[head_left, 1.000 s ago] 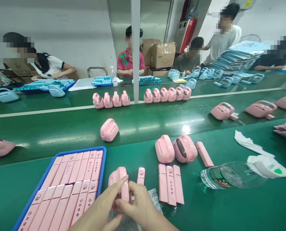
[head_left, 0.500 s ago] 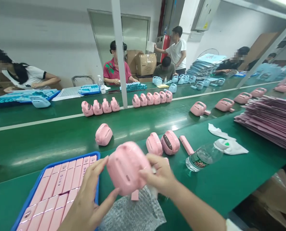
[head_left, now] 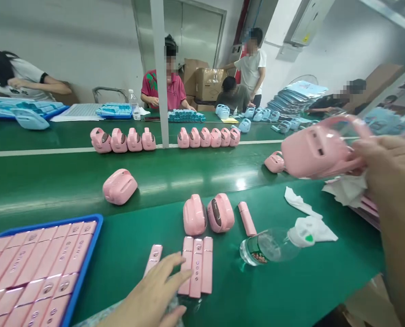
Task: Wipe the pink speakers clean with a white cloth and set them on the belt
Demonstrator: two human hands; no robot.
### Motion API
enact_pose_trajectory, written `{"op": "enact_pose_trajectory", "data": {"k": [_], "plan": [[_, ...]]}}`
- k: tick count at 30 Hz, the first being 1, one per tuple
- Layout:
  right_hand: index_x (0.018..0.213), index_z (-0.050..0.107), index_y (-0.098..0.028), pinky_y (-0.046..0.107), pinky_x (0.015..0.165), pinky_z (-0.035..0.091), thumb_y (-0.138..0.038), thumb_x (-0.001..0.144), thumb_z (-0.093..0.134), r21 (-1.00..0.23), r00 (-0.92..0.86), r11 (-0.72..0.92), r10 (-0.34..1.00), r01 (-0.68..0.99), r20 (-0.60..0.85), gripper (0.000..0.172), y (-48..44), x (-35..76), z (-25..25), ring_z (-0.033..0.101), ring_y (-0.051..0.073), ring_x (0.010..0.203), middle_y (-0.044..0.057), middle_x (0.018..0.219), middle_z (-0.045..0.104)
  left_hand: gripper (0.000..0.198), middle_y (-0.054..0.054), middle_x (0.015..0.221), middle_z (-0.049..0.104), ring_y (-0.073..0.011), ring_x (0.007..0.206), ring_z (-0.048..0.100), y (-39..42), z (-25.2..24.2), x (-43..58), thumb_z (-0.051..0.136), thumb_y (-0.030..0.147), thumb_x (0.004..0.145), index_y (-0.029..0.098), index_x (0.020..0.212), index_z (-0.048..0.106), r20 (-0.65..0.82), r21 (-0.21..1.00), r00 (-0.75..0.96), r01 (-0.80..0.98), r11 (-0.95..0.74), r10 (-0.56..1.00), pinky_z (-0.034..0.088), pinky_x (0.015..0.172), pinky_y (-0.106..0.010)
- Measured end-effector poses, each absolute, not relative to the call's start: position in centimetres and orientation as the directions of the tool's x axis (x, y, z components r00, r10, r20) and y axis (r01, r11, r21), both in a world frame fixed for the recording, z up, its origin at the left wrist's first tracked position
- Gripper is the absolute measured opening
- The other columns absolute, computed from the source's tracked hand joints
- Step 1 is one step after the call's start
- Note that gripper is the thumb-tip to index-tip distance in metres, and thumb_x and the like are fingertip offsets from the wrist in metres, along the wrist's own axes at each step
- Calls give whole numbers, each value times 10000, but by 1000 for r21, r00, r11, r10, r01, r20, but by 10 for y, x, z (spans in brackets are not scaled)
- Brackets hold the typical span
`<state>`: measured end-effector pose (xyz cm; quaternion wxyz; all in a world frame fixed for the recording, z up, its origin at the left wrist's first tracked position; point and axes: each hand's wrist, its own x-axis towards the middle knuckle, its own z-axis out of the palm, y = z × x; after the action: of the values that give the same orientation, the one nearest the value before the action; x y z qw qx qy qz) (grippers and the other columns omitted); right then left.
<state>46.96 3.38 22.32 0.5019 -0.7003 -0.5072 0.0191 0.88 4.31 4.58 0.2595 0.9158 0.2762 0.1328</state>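
My right hand (head_left: 389, 168) is raised at the right, its fingers closed on a pink rounded plastic housing with a carry handle (head_left: 313, 152). Two small dark slots show on the housing's face. Low in the middle, my left hand (head_left: 151, 290) has its fingers spread and holds nothing. Beside its fingertips lie three pink bars (head_left: 196, 272) in a row, one with round buttons. Another pink bar (head_left: 154, 254) is partly covered by the left hand. Just beyond stand two more pink housings (head_left: 194, 215). Bubble wrap (head_left: 102, 314) shows partly under the left wrist.
At left is a blue tray (head_left: 77, 281) of pink bars. A plastic bottle (head_left: 274, 247) lies at right near white tissue (head_left: 314, 229) and a loose pink bar (head_left: 246, 219). One pink housing (head_left: 120, 187) sits on the green belt (head_left: 175, 175); co-workers sit beyond.
My right hand has carried the pink housing up and right, away from my left hand. My left hand has let go of it and is lower, near the bars. The view has shifted.
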Motion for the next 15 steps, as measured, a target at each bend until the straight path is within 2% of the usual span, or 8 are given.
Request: {"op": "enact_pose_trajectory", "data": {"k": [1,2,4,7,12,15], "plan": [[596,570,-255,299,475,331,-451,801,599,-648,532,-98,670,755,518,285,51,478,215,430,159,498,-14,519,507,545,-64,1315,565,-246,1191,576,43,42,24,598,155,772,323,1281,498,88,596,824,407,-692,560,526,960,-351],[549,529,-245,306,493,322,-469,793,574,-609,538,-159,670,777,512,334,68,488,205,422,163,504,-6,507,485,523,-61,1249,599,-224,1112,616,42,37,40,600,139,747,308,1236,523,83,640,834,375,-670,546,547,914,-314],[501,451,-239,316,529,321,-492,791,515,-560,505,-230,763,796,404,390,102,511,187,418,166,529,3,508,463,503,-59,1129,636,-194,982,650,39,26,73,577,108,702,270,1177,547,88,698,857,310,-645,507,567,832,-265],[470,381,-234,308,536,299,-462,795,482,-509,481,-319,847,799,224,410,144,554,162,399,153,525,1,491,426,499,-69,1044,654,-182,946,647,31,9,121,477,45,690,232,1144,562,119,703,850,294,-648,514,561,824,-260],[469,350,-221,286,542,267,-350,802,536,-477,483,-393,872,786,77,403,191,613,126,394,136,526,-25,458,380,510,-112,1103,665,-181,1054,641,7,-8,182,302,-27,771,191,1137,582,118,693,653,486,-533,748,547,915,-293],[500,362,-212,277,572,315,-337,846,524,-467,498,-432,867,771,19,402,214,638,110,433,136,572,-23,502,421,471,-114,1143,674,-208,1105,641,-8,-22,203,335,9,811,205,1133,617,65,653,458,652,-384,887,537,963,-331]]}}
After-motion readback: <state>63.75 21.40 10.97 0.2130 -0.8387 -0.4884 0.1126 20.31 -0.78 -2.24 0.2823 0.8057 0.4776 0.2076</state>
